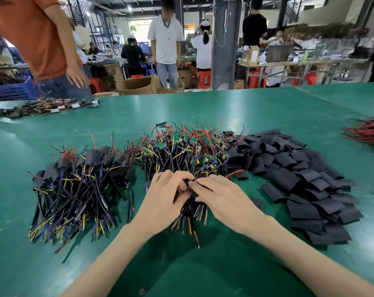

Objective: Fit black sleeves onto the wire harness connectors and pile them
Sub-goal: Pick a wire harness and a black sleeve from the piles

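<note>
Left hand (166, 195) grips a harness (190, 213), right hand (221, 197) pinches its black sleeve (193, 192), piles (79, 183) close either side.

Bright, even overhead light fills the hall and leaves pale glare streaks on the glossy green table top (136, 112). Soft shadows lie beneath the pile of black-sleeved multicoloured wire harnesses (74, 189) and the bare forearms (117, 249). The wide lens bows the table's far edge. A distant window (139, 28) is blown out; the orange-shirted bystander's hand (76, 77) is motion-blurred.
</note>
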A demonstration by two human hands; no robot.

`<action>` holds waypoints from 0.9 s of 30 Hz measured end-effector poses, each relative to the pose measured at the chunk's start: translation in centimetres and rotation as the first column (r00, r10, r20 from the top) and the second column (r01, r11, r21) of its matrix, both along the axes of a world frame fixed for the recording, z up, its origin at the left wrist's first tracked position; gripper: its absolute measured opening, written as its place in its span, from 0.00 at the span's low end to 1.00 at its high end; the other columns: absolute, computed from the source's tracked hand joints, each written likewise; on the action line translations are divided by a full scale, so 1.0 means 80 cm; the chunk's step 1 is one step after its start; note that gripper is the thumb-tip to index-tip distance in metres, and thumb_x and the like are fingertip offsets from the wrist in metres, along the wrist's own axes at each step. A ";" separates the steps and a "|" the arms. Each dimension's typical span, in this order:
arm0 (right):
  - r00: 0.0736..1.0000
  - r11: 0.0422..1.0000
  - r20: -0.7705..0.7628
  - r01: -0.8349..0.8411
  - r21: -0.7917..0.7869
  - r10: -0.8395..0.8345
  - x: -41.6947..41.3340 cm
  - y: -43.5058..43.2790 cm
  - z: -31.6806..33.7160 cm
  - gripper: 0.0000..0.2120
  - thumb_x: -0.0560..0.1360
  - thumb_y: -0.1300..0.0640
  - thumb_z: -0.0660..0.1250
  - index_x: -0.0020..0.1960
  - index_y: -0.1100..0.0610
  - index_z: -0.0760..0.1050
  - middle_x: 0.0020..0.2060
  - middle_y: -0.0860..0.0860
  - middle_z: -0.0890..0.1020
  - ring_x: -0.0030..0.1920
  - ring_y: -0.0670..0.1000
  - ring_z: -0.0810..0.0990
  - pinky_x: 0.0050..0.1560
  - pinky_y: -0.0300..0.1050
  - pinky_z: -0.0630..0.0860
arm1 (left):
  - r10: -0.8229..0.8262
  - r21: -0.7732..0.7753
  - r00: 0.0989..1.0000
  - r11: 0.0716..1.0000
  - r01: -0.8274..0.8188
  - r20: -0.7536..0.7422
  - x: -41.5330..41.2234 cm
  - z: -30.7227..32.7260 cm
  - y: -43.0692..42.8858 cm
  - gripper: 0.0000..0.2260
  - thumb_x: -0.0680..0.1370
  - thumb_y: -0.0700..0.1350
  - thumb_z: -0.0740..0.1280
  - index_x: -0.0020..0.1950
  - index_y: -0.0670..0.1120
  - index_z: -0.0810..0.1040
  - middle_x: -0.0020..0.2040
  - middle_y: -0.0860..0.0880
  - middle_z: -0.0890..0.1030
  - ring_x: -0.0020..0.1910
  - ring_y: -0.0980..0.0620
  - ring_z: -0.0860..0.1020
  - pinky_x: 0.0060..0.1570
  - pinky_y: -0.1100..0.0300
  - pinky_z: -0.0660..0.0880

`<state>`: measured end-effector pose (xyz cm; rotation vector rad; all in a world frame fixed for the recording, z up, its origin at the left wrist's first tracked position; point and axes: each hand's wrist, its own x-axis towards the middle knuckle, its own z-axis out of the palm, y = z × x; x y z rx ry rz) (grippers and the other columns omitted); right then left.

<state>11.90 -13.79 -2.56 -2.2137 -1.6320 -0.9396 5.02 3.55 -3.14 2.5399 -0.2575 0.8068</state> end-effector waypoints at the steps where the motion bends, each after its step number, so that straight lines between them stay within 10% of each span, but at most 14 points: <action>1: 1.000 1.000 -0.009 0.002 0.008 -0.002 0.000 0.000 -0.001 0.16 0.70 0.59 0.74 0.56 0.63 0.78 0.44 0.54 0.81 0.37 0.56 0.78 0.38 0.48 0.78 | 0.000 0.006 1.000 1.000 0.000 0.003 0.000 0.001 0.000 0.19 0.73 0.41 0.69 0.57 0.58 0.68 0.37 0.58 0.74 0.44 0.58 0.69 0.58 0.71 0.57; 13: 0.994 0.994 -0.050 0.097 0.057 -0.094 0.007 -0.003 0.002 0.20 0.72 0.57 0.71 0.62 0.61 0.75 0.53 0.52 0.81 0.53 0.53 0.80 0.66 0.52 0.69 | 0.015 -0.011 0.993 1.000 -0.014 0.117 -0.010 0.021 -0.003 0.10 0.70 0.40 0.68 0.51 0.46 0.76 0.35 0.56 0.75 0.37 0.53 0.72 0.50 0.57 0.66; 20: 0.913 0.913 -0.181 0.390 0.118 -0.366 0.017 -0.015 0.002 0.29 0.72 0.60 0.69 0.71 0.63 0.65 0.67 0.57 0.70 0.68 0.56 0.69 0.71 0.56 0.60 | 0.190 -0.004 0.840 0.976 -0.218 0.509 -0.004 0.038 0.031 0.11 0.74 0.42 0.66 0.55 0.49 0.75 0.36 0.57 0.77 0.39 0.52 0.71 0.48 0.58 0.61; 27: 0.638 0.736 -0.386 0.648 -0.197 -0.666 0.038 -0.041 -0.013 0.29 0.77 0.52 0.61 0.74 0.55 0.54 0.70 0.55 0.60 0.68 0.57 0.62 0.65 0.51 0.62 | 0.708 0.025 0.524 0.584 -0.812 0.474 -0.004 0.028 0.145 0.12 0.80 0.42 0.59 0.59 0.46 0.79 0.41 0.41 0.80 0.44 0.41 0.71 0.46 0.49 0.62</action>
